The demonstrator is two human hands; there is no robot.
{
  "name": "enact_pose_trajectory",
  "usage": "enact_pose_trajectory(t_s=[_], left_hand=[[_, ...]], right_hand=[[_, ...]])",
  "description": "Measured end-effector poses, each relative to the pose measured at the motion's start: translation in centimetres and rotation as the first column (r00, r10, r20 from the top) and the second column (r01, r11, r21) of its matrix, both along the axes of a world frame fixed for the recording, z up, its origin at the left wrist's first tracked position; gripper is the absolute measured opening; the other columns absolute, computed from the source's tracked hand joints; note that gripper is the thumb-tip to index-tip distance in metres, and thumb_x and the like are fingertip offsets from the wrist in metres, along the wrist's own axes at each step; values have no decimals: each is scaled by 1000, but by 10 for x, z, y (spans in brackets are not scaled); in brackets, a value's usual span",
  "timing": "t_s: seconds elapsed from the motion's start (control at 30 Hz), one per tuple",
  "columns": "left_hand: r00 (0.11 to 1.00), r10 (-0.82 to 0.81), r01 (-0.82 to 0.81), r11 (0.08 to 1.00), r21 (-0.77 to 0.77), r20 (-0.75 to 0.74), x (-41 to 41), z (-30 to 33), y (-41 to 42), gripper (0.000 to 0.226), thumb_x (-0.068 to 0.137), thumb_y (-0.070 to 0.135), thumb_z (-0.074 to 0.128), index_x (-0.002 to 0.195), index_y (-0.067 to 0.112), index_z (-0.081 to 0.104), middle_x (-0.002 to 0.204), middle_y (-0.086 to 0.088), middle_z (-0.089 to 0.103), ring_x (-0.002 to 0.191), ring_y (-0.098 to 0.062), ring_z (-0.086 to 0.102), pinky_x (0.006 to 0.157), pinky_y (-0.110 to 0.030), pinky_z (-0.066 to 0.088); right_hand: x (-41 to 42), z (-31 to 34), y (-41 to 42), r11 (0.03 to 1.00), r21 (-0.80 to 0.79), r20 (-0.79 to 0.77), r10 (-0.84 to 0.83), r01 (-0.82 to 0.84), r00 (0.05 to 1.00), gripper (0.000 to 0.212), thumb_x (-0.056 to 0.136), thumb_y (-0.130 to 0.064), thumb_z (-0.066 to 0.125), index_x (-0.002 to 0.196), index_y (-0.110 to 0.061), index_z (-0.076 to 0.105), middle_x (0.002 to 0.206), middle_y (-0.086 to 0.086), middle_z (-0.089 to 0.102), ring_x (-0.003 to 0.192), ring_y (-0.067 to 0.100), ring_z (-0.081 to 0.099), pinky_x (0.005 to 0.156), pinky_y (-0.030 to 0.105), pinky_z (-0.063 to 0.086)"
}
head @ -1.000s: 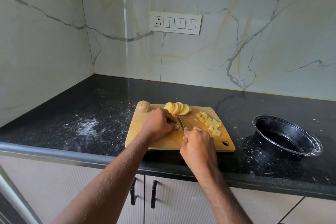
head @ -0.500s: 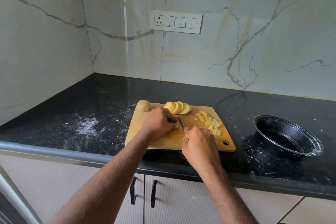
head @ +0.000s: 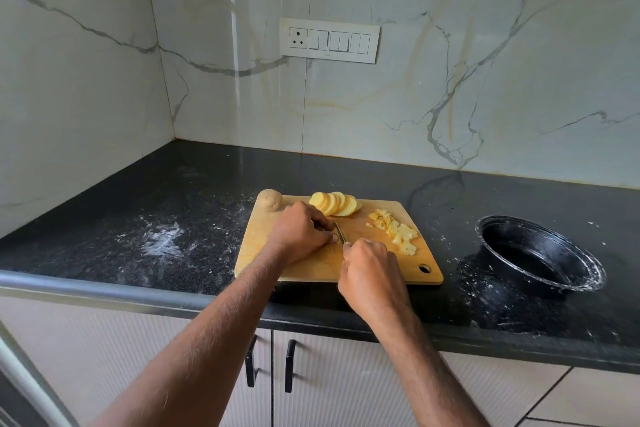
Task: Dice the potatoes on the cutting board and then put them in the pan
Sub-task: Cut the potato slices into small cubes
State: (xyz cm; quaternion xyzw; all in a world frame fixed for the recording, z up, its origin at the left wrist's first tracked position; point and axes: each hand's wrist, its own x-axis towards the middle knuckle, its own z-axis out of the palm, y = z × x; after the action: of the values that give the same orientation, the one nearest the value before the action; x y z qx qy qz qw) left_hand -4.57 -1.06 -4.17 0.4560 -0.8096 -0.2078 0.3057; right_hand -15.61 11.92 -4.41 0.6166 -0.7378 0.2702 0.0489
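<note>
Head view showed your left hand point(head: 300, 230) curled over potato on the cutting board point(head: 322, 262), your right hand point(head: 370, 265) wrapped round the knife point(head: 340, 231). Wet slices point(head: 334, 203) probably slipped; you needed fingertips pinning them flat, well left of the pan point(head: 540, 255).

hidden: knife point(head: 340, 231) handle inside right hand point(head: 369, 262) | hidden: whatever left hand point(head: 300, 230) covers

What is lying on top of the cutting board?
Sliced potato rounds, diced potato pieces, a whole potato at its far-left corner. The left hand hides whatever it holds beside the knife blade.
</note>
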Motion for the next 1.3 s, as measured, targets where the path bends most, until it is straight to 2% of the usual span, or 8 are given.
enact_pose_trajectory(t_s=[0.23, 0.4, 0.57, 0.67, 0.77, 0.9, 1.1, 1.3], left_hand=[[1000, 6, -6, 1000, 0, 17, 1, 2, 3, 24, 76, 34, 86, 96, 23, 80, 92, 9, 74, 78, -2, 62, 62, -12, 41], [1000, -4, 5, 1000, -24, 18, 2, 2, 6, 22, 78, 35, 85, 96, 23, 80, 92, 9, 74, 78, -4, 63, 64, -15, 44], [999, -3, 6, 999, -52, 48, 2, 1, 9, 26, 81, 42, 76, 96, 21, 80, 90, 9, 76, 75, -4, 64, 63, -17, 47], [996, 63, -59, 996, -73, 65, -4, 3, 16, 35, 77, 55, 75, 85, 22, 78, 81, 9, 73, 70, -5, 63, 61, -23, 50], [967, 208, -195, 976, -99, 145, -19, 3, 26, 48, 71, 72, 70, 82, 25, 70, 80, 8, 67, 74, -11, 62, 70, -32, 56], [931, 311, -295, 949, -109, 192, -35, 2, 33, 40, 77, 61, 70, 89, 24, 63, 87, 4, 61, 82, -18, 57, 84, -41, 54], [970, 192, -178, 979, -100, 147, -33, -3, 27, 15, 77, 37, 64, 73, 23, 66, 73, 8, 60, 77, -16, 54, 90, -47, 49], [970, -192, 205, 975, -81, 148, -7, -2, 3, 37, 78, 52, 64, 106, 32, 78, 89, 23, 60, 86, -10, 55, 90, -46, 49]], right_hand=[[-8, -6, 29, 999, -31, -26, 43, -43, 999, 21, 100, -18, 56, 111, -15, 73, 85, -8, 57, 73, 9, 62, 62, 21, 55], [-25, -3, 44, 998, -62, 35, 34, -32, 999, 27, 94, -21, 65, 119, -17, 73, 98, -7, 70, 75, 8, 60, 55, 4, 33], [-44, 3, 41, 985, -174, 193, 23, 11, 981, 27, 88, -21, 72, 114, -19, 76, 97, -7, 76, 71, 5, 63, 63, 24, 55], [-46, 1, 24, 964, -266, 189, 40, 12, 981, 27, 88, -17, 73, 115, -15, 75, 96, -2, 77, 50, 0, 49, 47, 8, 35], [-48, -6, 7, 960, -277, 191, 14, 40, 982, 28, 89, -17, 71, 116, -13, 75, 108, 0, 76, 63, 1, 55, 58, 11, 43], [-53, -14, 0, 959, -274, 211, -12, 71, 977, 29, 90, -21, 70, 119, -16, 74, 103, -5, 77, 52, -7, 35, 51, 6, 28], [-51, -16, 5, 970, -240, 187, 2, 43, 982, 32, 90, -24, 72, 121, -17, 73, 97, -5, 75, 69, 6, 60, 62, 25, 56], [-43, -12, 10, 976, -214, 100, -9, 30, 995, 34, 89, -21, 72, 123, -15, 71, 80, -5, 62, 63, 7, 53, 55, 17, 45]])
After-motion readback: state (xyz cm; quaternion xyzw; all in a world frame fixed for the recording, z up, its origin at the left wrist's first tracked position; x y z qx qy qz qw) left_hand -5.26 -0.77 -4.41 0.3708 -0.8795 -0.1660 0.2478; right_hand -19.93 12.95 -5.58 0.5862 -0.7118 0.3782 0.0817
